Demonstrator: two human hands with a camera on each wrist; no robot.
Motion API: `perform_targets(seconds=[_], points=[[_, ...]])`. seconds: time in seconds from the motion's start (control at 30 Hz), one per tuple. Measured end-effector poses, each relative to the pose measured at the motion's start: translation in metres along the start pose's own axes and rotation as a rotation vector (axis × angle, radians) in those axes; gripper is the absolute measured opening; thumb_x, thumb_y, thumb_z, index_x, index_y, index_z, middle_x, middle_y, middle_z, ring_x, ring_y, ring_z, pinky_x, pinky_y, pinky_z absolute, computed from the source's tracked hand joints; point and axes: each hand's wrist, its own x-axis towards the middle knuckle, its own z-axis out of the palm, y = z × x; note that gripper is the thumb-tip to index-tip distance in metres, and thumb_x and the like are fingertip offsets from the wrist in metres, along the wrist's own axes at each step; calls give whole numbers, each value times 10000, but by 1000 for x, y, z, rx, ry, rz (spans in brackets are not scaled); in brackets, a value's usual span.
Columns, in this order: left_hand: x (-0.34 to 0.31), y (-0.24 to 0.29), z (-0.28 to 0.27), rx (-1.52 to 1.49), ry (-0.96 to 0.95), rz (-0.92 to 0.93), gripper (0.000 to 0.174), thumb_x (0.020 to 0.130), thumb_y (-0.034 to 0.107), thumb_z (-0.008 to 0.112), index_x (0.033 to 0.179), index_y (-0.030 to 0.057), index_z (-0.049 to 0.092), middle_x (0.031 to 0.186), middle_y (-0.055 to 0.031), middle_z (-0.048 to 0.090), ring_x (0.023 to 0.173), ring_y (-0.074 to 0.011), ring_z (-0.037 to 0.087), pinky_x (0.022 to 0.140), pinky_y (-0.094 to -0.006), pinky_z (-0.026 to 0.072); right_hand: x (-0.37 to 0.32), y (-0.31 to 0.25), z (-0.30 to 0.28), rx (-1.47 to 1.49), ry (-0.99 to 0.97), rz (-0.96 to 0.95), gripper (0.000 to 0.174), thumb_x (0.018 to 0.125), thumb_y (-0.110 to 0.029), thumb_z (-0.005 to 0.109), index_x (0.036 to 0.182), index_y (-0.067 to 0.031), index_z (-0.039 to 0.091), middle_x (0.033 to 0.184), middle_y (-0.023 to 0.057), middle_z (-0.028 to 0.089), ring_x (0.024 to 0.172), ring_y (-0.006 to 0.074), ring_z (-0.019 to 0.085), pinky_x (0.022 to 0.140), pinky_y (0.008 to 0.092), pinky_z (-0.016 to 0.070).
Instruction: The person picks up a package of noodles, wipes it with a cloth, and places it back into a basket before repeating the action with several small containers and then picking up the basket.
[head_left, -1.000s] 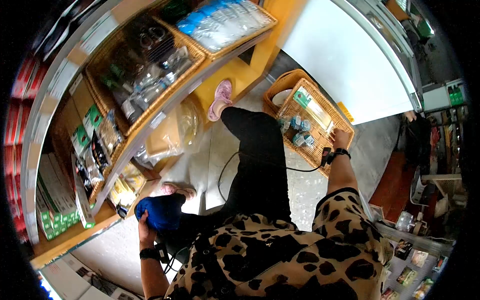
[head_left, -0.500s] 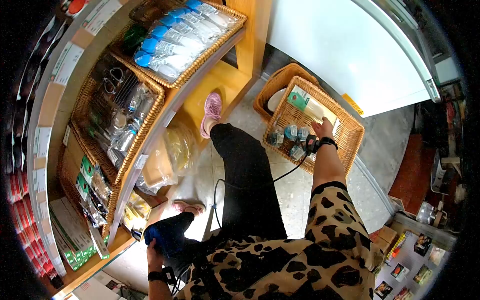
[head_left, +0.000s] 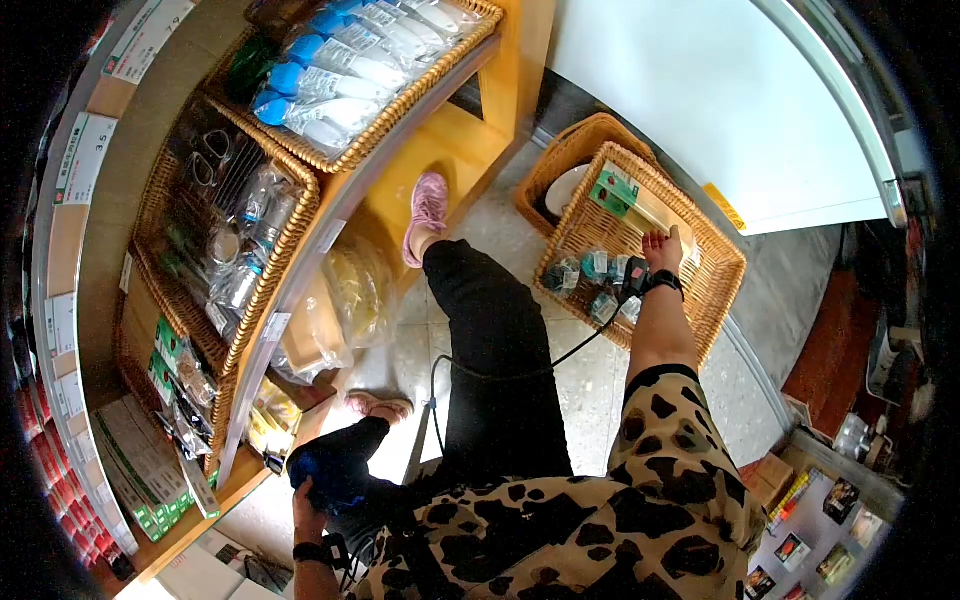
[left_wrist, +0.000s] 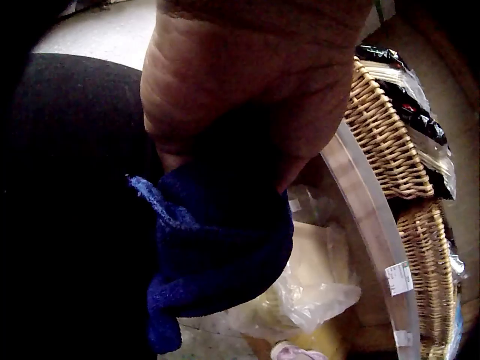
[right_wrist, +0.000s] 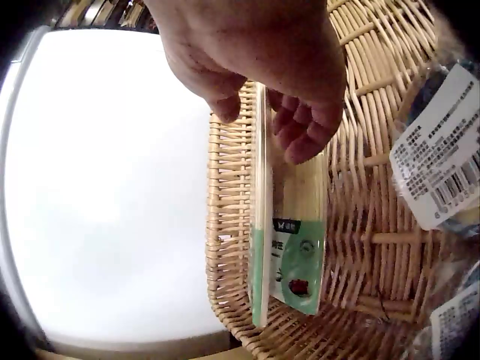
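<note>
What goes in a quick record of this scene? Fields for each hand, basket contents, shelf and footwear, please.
Left hand: holds a blue cloth
Right hand: at a wicker basket, thumb and fingers apart on either side of a green-labelled packet; contact unclear
Basket contents: that packet, another green-labelled one beside it, and wrapped items with white labels
Shelf: other baskets of packaged goods, some blue-ended
Footwear: pink shoes

The left hand [left_wrist: 240,82] holds a dark-blue fabric cloth [left_wrist: 217,259]. Right of the cloth: two tan woven-wicker baskets [left_wrist: 386,135]. Left of it: a black-trousered leg [left_wrist: 75,187].
</note>
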Motion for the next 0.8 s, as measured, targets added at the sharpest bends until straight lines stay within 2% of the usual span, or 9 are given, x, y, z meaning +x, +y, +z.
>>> perform_targets(seconds=[0.07,0.13,0.23,0.27,0.43,0.5,0.63,0.73,0.8], points=[[-1,1,1,2,-4,-21,488,852,294,532,1189,-54,479,1143,-163,572,1035,-299,561,916,-405,439,-17,-4,14,-20,43,52,380,875,-319,571,1037,5,457,910,121,490,807,263,531,743,414,527],[-4,3,3,23,-19,-33,479,848,284,542,1185,-52,482,1139,-162,573,1035,-303,558,923,-406,434,-28,-6,29,-19,186,27,216,886,-212,537,935,-5,502,874,142,550,754,255,557,660,384,537],[-3,3,5,-18,46,-14,445,842,238,554,1179,-46,490,1132,-159,577,1031,-307,556,936,-415,422,12,-4,13,61,20,-89,164,873,-107,526,955,33,501,970,195,546,833,310,573,693,456,559],[-3,2,3,-15,45,-7,436,838,222,557,1179,-41,491,1130,-156,578,1029,-308,556,939,-419,419,10,-8,15,47,-22,-115,175,901,-99,452,984,53,477,990,188,576,935,325,580,787,448,547],[3,6,12,1,-2,0,409,822,157,569,1190,-7,498,1119,-144,585,1017,-305,561,930,-436,424,-46,-39,39,-142,-122,-285,172,900,-95,446,990,41,498,961,172,593,866,297,604,758,416,558],[-20,21,53,102,-35,67,405,821,154,573,1193,10,501,1105,-132,590,1000,-292,569,908,-424,442,-57,-51,40,-155,-291,-287,185,914,-126,440,1014,9,518,943,134,612,842,254,610,736,403,554],[-30,55,90,343,-114,235,386,846,120,556,1213,24,485,1070,-103,600,946,-236,589,847,-366,483,-166,-72,78,-56,-522,-146,210,918,-174,450,1022,-13,536,934,110,626,849,237,612,788,427,525],[-54,86,134,302,-198,324,376,872,94,544,1230,8,464,1072,-94,598,941,-200,588,841,-342,482,-261,-60,106,-26,-762,-34,184,883,-217,529,910,-38,560,835,81,607,732,190,593,700,411,524],[-71,104,160,214,-242,369,394,874,109,558,1240,5,455,1080,-88,596,957,-177,576,864,-324,466,-306,-38,116,-21,-862,44,202,894,-227,511,950,-36,550,912,85,604,867,199,578,771,392,485]])
